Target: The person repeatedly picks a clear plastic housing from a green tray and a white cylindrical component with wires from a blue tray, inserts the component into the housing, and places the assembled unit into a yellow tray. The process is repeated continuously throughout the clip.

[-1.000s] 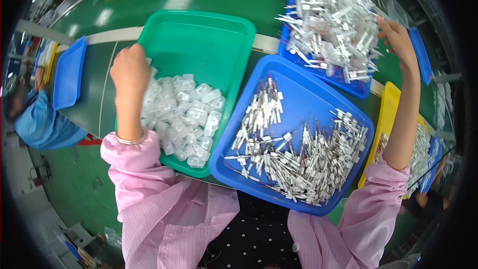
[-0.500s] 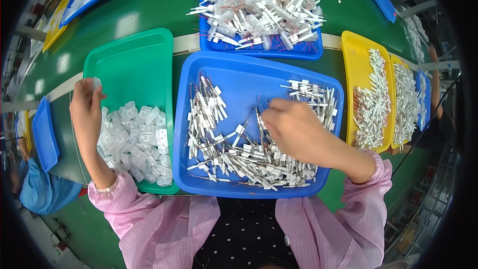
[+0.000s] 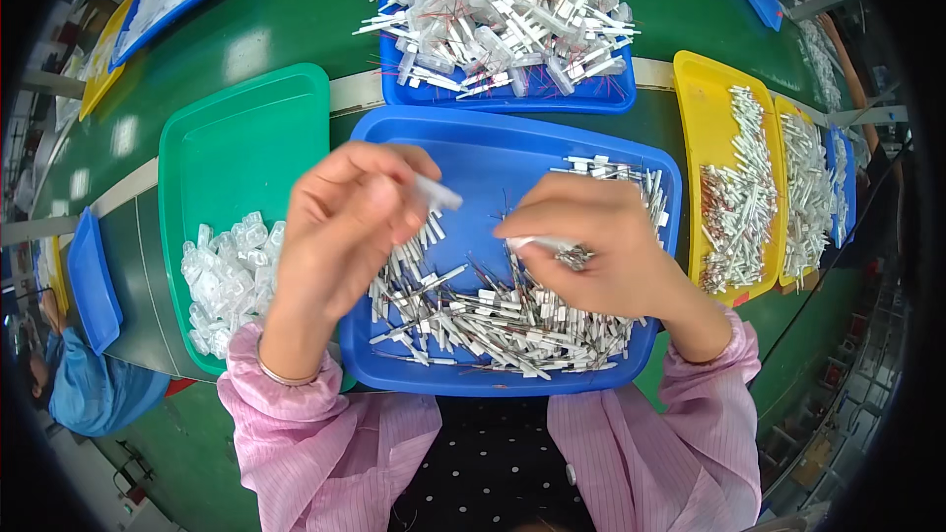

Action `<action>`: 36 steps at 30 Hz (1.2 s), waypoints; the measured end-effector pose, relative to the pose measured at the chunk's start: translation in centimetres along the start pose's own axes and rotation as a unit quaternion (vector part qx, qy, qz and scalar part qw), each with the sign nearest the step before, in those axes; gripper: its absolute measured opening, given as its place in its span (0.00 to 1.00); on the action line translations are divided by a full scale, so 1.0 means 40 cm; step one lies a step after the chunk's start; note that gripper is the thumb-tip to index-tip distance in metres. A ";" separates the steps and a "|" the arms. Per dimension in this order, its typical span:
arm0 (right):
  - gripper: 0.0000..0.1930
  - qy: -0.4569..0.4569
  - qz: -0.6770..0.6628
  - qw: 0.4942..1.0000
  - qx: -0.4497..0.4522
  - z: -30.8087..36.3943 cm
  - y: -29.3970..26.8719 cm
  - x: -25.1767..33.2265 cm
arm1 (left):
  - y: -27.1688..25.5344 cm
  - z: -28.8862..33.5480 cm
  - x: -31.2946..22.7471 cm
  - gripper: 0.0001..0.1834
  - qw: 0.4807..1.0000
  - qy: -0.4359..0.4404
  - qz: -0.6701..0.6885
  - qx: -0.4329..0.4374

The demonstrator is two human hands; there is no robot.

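My left hand (image 3: 340, 212) is closed, with a translucent plastic cap (image 3: 437, 193) pinched between thumb and fingers over the blue tray (image 3: 478, 153). Facing it on the right, my right hand (image 3: 601, 241) grips a thin white stick-like part with fine wires (image 3: 542, 240); its dark tail shows below the fingers. A small gap lies between the two pieces. Under both hands, many slim wired parts (image 3: 512, 330) with white tags lie heaped along the tray's sides and near edge.
At left, a green tray (image 3: 246, 133) holds loose clear caps (image 3: 227, 276). Beyond the blue tray, another tray (image 3: 394, 89) bears a pile of capped white parts (image 3: 503, 20). Yellow trays (image 3: 698, 84) of wired parts stand at right. A person in blue (image 3: 99, 384) is at far left.
My left hand has come right from above the green tray to over the blue tray, bringing the cap. My right hand has lifted a wired part from the heap.
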State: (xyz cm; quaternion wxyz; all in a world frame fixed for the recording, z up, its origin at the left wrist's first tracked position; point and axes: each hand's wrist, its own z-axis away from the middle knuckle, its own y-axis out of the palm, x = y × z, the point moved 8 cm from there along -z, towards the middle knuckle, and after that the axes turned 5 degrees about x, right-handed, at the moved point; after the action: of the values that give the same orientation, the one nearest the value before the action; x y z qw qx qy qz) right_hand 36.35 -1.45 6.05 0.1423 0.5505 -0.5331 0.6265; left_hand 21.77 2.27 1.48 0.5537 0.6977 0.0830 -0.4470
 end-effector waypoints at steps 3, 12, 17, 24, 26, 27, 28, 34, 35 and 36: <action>0.05 0.133 -0.423 0.894 -0.060 0.038 -0.001 -0.037 | 0.033 0.001 0.027 0.11 0.986 0.030 -0.158 0.051; 0.06 0.123 -0.600 0.788 -0.055 0.024 0.082 -0.028 | 0.063 0.030 0.108 0.19 0.987 -0.140 0.042 0.067; 0.08 0.029 -0.506 0.845 -0.170 0.038 -0.023 -0.051 | 0.039 0.018 0.090 0.20 0.998 -0.005 0.029 0.050; 0.09 0.068 -0.336 0.911 -0.231 0.084 -0.065 -0.031 | 0.057 0.014 0.058 0.17 0.997 0.000 0.011 0.072; 0.08 0.081 -0.316 0.919 -0.223 0.095 -0.063 -0.023 | 0.057 0.021 0.047 0.17 0.996 0.027 -0.041 0.076; 0.08 0.078 -0.252 0.939 -0.219 0.095 -0.070 -0.009 | 0.057 0.023 0.043 0.17 0.994 0.035 -0.058 0.082; 0.08 0.075 -0.187 0.956 -0.215 0.093 -0.076 0.005 | 0.058 0.025 0.039 0.17 0.992 0.044 -0.074 0.088; 0.09 -0.007 0.005 0.982 -0.191 0.071 -0.087 0.066 | 0.065 0.026 0.031 0.15 0.990 0.049 -0.076 0.113; 0.09 -0.011 0.016 0.982 -0.188 0.069 -0.086 0.069 | 0.066 0.027 0.029 0.15 0.989 0.051 -0.068 0.123; 0.09 -0.015 0.027 0.982 -0.184 0.068 -0.085 0.072 | 0.064 0.027 0.029 0.15 0.989 0.051 -0.066 0.120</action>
State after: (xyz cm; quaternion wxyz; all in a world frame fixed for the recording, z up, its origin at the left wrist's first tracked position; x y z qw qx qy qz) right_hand 39.40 -3.54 9.74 0.2167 0.5095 -0.6559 0.5130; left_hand 23.45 -0.03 2.46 0.4306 0.7740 0.1027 -0.4528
